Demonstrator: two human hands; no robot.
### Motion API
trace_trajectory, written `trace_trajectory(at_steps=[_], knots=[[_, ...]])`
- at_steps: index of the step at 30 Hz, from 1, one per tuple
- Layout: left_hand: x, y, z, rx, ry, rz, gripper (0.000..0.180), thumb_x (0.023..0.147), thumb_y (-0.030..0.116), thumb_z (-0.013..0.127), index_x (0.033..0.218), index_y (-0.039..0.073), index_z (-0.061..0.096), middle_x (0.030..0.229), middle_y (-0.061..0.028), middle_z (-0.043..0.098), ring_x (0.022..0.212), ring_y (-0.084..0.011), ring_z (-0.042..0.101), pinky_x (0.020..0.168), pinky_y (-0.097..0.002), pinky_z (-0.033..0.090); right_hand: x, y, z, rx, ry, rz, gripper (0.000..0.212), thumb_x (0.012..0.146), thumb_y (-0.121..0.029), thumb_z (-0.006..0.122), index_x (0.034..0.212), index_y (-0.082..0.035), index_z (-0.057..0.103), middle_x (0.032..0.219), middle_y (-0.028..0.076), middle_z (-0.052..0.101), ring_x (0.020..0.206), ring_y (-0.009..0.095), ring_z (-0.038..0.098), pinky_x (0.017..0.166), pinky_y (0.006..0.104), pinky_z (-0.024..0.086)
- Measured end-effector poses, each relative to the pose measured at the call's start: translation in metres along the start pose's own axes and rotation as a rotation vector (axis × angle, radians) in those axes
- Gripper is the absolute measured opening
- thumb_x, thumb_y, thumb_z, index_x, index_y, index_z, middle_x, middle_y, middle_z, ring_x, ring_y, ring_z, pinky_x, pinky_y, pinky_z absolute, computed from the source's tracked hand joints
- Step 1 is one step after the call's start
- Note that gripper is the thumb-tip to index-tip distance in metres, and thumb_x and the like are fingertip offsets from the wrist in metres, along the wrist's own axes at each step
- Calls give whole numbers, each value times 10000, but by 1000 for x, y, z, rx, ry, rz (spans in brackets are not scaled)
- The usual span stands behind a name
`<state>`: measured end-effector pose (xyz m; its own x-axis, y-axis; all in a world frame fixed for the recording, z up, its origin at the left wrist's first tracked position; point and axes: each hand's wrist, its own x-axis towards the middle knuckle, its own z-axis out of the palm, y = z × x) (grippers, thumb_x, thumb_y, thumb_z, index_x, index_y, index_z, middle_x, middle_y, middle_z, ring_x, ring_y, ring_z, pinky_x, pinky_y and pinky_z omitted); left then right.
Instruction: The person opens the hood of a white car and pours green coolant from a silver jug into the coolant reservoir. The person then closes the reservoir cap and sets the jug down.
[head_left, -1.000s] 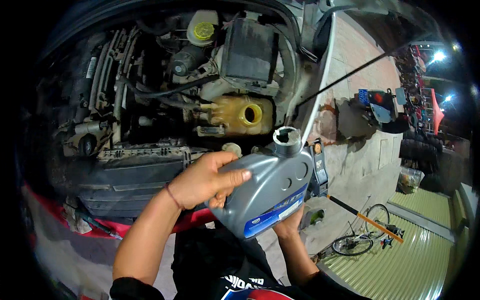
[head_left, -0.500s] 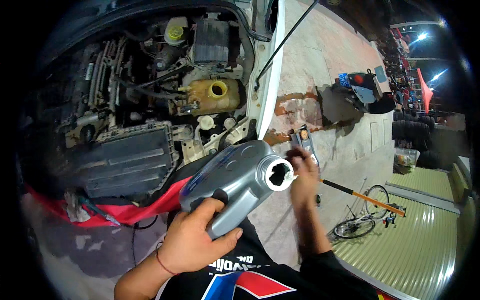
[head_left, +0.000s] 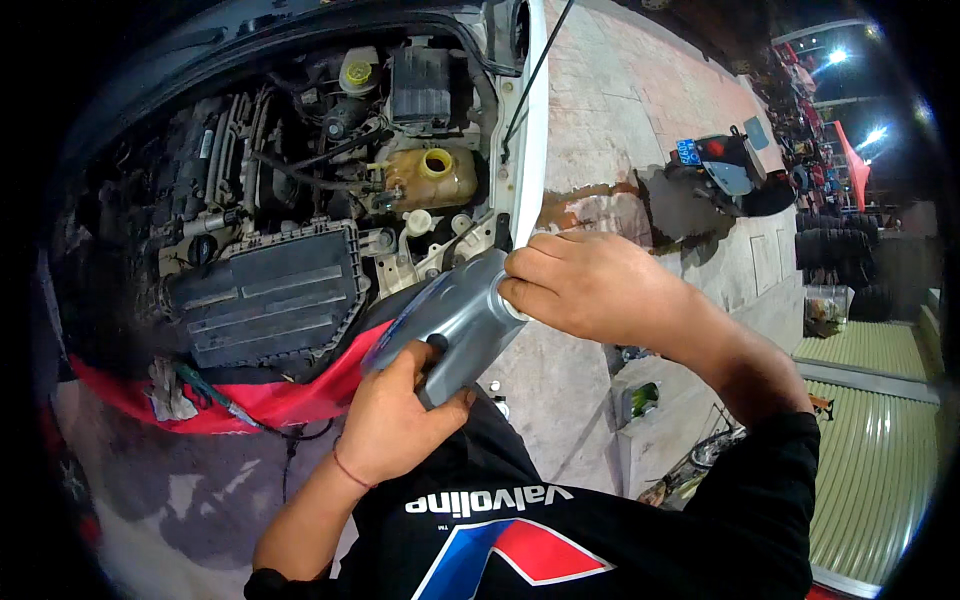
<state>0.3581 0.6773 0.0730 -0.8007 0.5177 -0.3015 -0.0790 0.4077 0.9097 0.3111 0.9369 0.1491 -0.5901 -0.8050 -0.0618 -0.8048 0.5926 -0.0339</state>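
Note:
My left hand is closed around the handle of a grey plastic jug, the kind motor oil comes in. The jug is tilted, its mouth toward the right. Curled over that mouth are the fingers of my right hand, pressed against the white rim. They hide the opening and whatever they may be pinching. Beyond the jug lies a car's open engine bay, where a yellowed coolant tank stands with its neck uncapped.
A black ribbed cover and the red bumper are left of the jug. A thin rod rises by the white fender. To the right are a parked motorbike, stacked tyres and a partly covered bicycle.
My right hand has come up and left onto the jug's mouth, where torn white seal showed before. The jug has shifted slightly left, still in my left hand.

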Motion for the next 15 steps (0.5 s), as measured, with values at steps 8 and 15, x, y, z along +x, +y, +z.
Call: trace_trajectory(at_steps=[8,15], knots=[[-2,-8,2,-9,47,25,555,790,271,805,1169,-72,589,934,-253,707,858,-349,726,754,-393,561,3,11,15,50,-21,10,164,757,-126,686,898,-60,635,878,67,597,792,254,640,650,367,539],[-9,-17,2,-77,62,-44,475,806,256,811,1133,-21,608,869,-196,702,781,-261,716,725,-351,554,-95,60,84,1044,25,1210,199,863,-205,654,929,-22,696,844,73,717,780,170,672,757,354,563]])
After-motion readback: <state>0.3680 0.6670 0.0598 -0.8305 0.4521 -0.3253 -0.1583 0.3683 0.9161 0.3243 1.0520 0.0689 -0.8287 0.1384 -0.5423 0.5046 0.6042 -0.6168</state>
